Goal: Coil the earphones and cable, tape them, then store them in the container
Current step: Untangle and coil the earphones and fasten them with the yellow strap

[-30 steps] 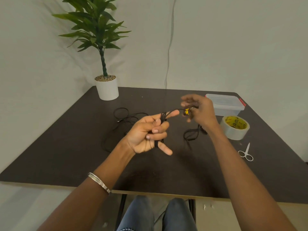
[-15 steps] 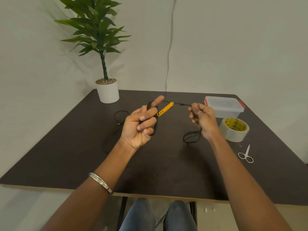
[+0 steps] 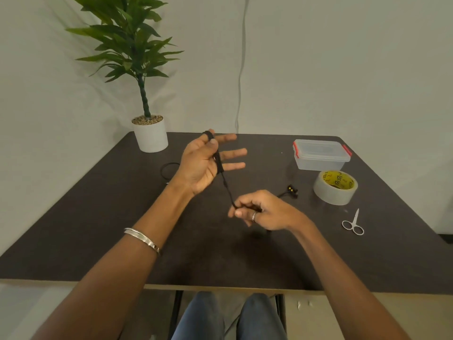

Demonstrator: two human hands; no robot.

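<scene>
My left hand (image 3: 203, 160) is raised over the table's far middle, fingers spread, with black earphone cord (image 3: 219, 165) wound around them and pinned by the thumb. A strand runs down to my right hand (image 3: 264, 212), which pinches the cord near the table. The cord's end with a yellow-marked earbud (image 3: 291, 190) lies just beyond my right hand. A second black cable (image 3: 168, 169) loops on the table behind my left wrist. The clear container (image 3: 321, 155) with red clips sits closed at the far right. The tape roll (image 3: 335, 187) lies in front of it.
Small white scissors (image 3: 353, 223) lie near the right edge. A potted plant (image 3: 149, 133) stands at the table's far left corner. The dark table (image 3: 98, 217) ends at a front edge just above my knees.
My left hand rose and opened its fingers with more cord wound on them. My right hand dropped from beside it to near the table, pulling the strand downward.
</scene>
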